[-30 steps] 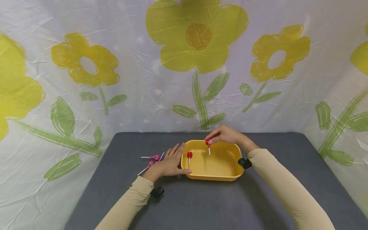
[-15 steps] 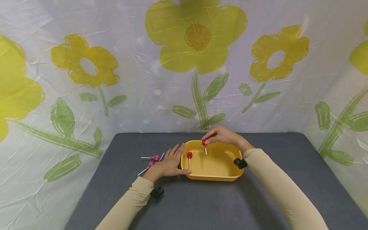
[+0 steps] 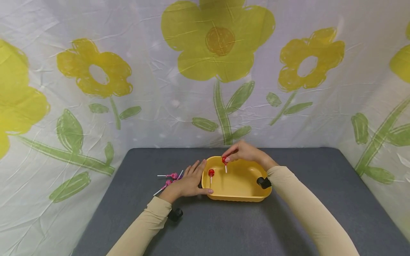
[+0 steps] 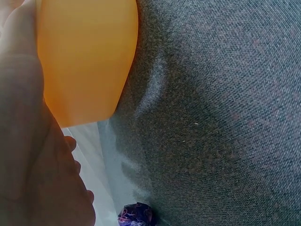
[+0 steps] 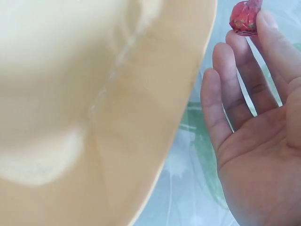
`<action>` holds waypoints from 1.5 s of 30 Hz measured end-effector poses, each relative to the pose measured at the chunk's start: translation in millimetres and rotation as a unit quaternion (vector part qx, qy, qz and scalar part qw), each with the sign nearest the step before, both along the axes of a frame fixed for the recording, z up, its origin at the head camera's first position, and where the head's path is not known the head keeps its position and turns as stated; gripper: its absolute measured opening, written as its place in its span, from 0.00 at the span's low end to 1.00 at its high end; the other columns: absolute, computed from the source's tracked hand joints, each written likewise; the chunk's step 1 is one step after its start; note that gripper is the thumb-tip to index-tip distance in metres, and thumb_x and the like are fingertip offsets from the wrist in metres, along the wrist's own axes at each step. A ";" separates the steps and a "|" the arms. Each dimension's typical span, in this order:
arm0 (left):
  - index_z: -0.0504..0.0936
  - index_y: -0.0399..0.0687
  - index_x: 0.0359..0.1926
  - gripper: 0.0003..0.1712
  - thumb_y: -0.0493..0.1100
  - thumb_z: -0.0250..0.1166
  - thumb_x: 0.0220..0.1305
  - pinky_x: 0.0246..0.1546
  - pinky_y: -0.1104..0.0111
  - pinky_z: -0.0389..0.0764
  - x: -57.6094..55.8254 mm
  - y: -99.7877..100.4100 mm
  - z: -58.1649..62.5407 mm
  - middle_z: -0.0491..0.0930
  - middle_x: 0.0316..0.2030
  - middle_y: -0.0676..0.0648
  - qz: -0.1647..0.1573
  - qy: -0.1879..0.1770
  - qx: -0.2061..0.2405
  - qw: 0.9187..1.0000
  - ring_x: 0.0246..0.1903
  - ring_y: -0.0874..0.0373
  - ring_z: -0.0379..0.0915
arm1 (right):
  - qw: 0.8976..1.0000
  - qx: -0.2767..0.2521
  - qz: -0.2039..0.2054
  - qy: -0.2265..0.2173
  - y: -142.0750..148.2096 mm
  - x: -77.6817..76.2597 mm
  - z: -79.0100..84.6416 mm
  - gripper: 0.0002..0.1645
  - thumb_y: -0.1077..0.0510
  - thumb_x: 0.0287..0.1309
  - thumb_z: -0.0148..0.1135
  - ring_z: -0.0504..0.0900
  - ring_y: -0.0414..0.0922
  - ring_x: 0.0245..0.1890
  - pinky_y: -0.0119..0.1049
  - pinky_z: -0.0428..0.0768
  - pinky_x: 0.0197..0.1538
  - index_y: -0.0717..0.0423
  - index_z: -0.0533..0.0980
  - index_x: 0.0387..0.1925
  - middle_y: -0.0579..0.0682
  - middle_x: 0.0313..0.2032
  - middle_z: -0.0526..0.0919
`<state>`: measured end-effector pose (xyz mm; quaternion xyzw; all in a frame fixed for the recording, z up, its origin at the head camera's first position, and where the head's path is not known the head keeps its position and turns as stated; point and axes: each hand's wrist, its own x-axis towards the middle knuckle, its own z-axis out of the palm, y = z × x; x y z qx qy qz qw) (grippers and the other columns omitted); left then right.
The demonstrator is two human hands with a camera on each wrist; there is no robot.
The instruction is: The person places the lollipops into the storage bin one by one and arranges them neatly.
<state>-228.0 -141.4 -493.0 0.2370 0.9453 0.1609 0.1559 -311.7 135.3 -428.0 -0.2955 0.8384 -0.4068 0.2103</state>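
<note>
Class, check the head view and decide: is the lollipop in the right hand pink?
No, the right hand pinches a red lollipop; the pink lollipops lie on the table.

Left sleeve [image 3: 141, 225]: plain beige, long, close-fitting, creased toward its far end. Right sleeve [image 3: 312, 208]: same beige, smoother. Left wrist unit [image 3: 175, 214]: small, black, blocky. Right wrist unit [image 3: 264, 182]: likewise black, compact.
</note>
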 end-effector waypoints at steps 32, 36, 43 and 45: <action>0.25 0.55 0.79 0.71 0.81 0.58 0.52 0.77 0.43 0.35 0.3 1.8 0.8 0.30 0.81 0.50 0.008 -0.004 -0.004 1.000 0.80 0.48 0.25 | 0.999 -0.026 0.005 -0.030 -21.4 -0.1 -26.2 0.14 0.60 0.60 0.67 0.84 0.68 0.39 0.59 0.83 0.45 0.61 0.85 0.47 0.55 0.37 0.91; 0.25 0.54 0.79 0.71 0.81 0.57 0.53 0.77 0.43 0.35 0.1 1.4 0.4 0.31 0.81 0.50 0.006 -0.002 -0.002 1.000 0.80 0.48 0.25 | 0.999 -0.030 0.003 -0.031 -23.2 0.8 -29.1 0.13 0.61 0.59 0.68 0.85 0.66 0.36 0.58 0.84 0.43 0.60 0.86 0.46 0.55 0.36 0.91; 0.25 0.54 0.79 0.72 0.82 0.56 0.52 0.77 0.43 0.35 0.7 1.1 0.8 0.31 0.81 0.50 0.005 -0.006 -0.004 1.000 0.80 0.48 0.25 | 0.999 -0.024 -0.003 -0.041 -26.7 3.8 -34.4 0.14 0.60 0.57 0.70 0.87 0.64 0.36 0.56 0.85 0.43 0.59 0.86 0.45 0.55 0.36 0.91; 0.25 0.54 0.78 0.72 0.82 0.56 0.52 0.77 0.43 0.35 0.9 1.2 1.0 0.30 0.81 0.50 0.005 -0.007 -0.006 1.000 0.80 0.49 0.25 | 0.999 -0.023 -0.004 -0.041 -27.8 4.2 -36.5 0.14 0.60 0.56 0.71 0.87 0.64 0.36 0.56 0.85 0.42 0.59 0.86 0.45 0.55 0.36 0.91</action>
